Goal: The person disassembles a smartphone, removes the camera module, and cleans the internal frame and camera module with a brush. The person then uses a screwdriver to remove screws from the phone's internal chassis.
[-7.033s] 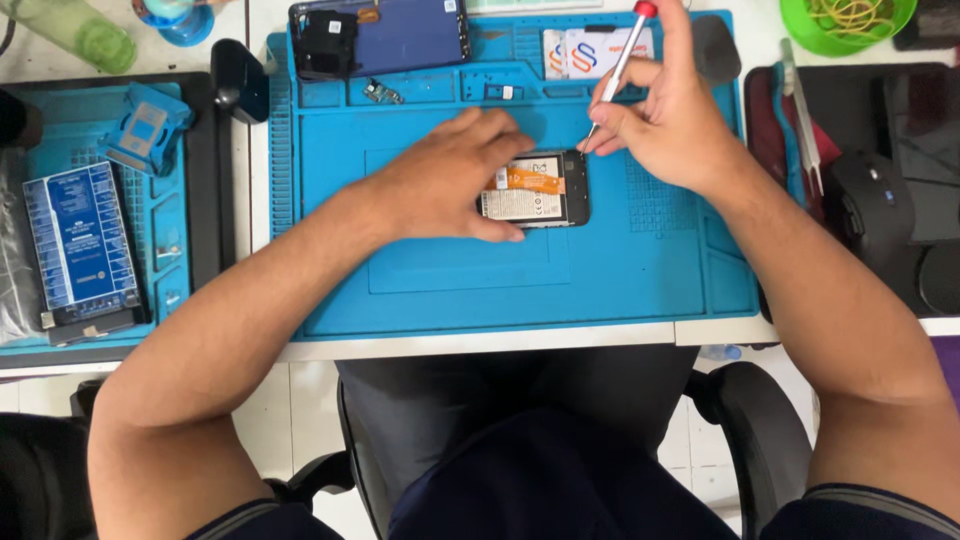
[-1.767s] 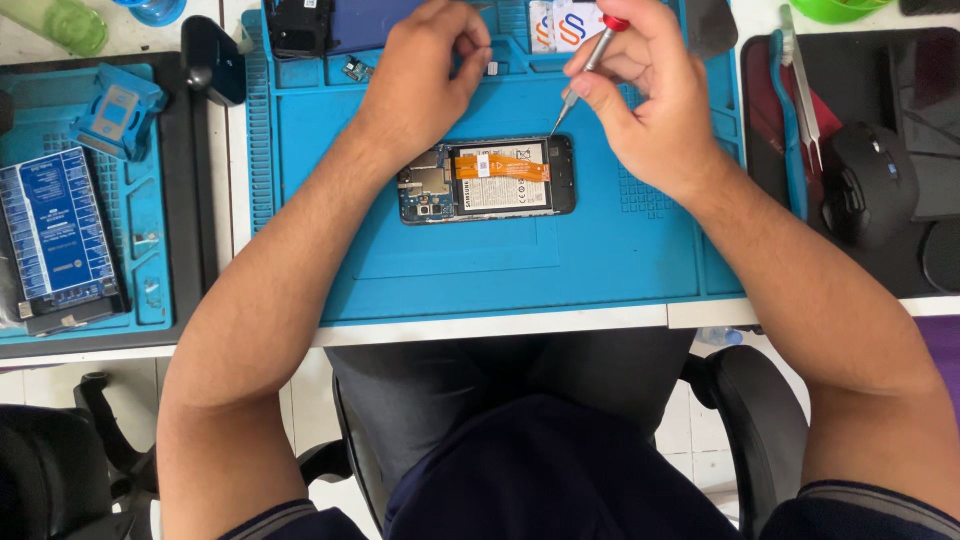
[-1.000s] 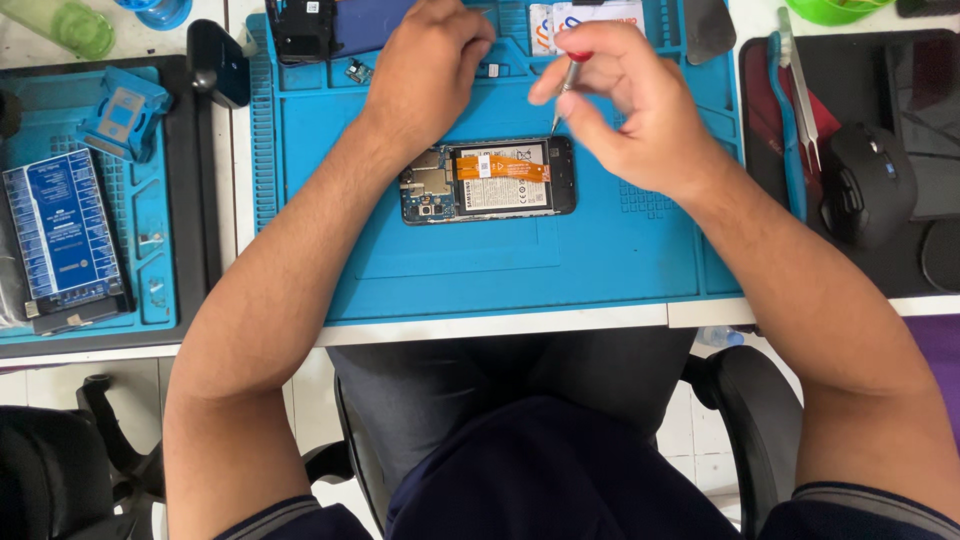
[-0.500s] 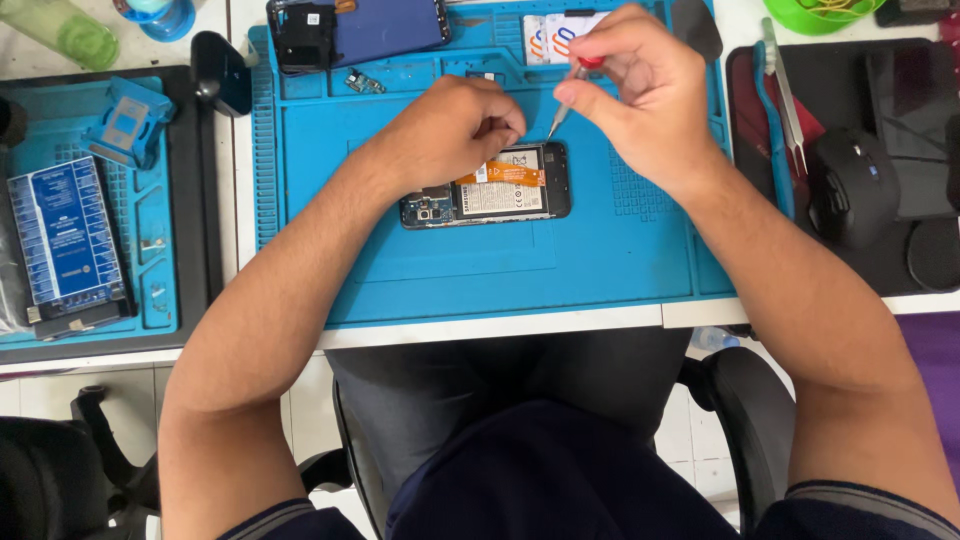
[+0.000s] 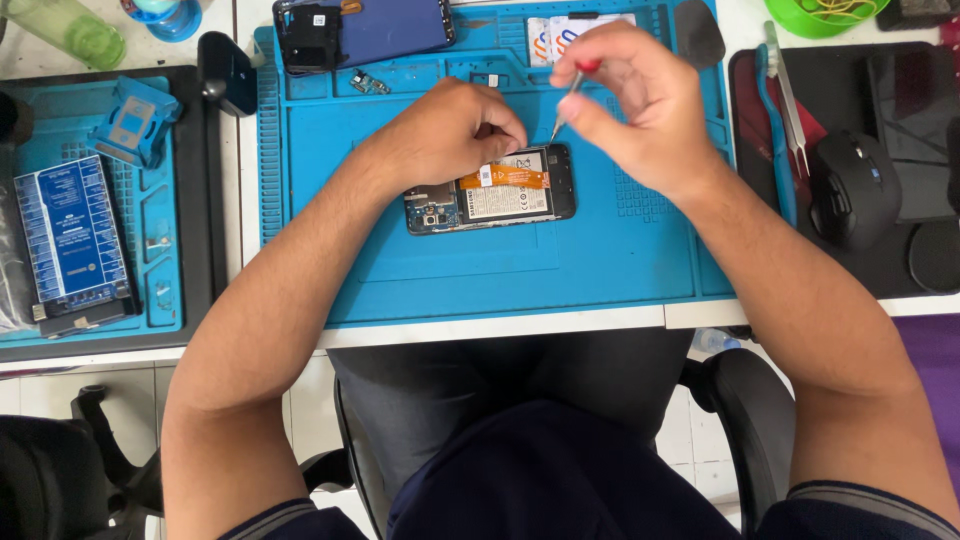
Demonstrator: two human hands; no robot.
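Starting nearest me, I see one opened phone [image 5: 492,192] lying flat mid-mat on the blue work mat [image 5: 450,270], back cover off, with an orange flex ribbon across its battery. My left hand [image 5: 445,135] curls over its upper left edge, fingertips pressing it down. My right hand [image 5: 630,105] pinches one thin red-capped screwdriver [image 5: 566,100], tip angled down beside the phone's top edge. I judge the phone light, stiff, and fragile inside; best held by its rim, clear of the ribbon. Farther back lies one detached dark-blue back cover [image 5: 365,30], and one black mouse [image 5: 848,188] sits off right.
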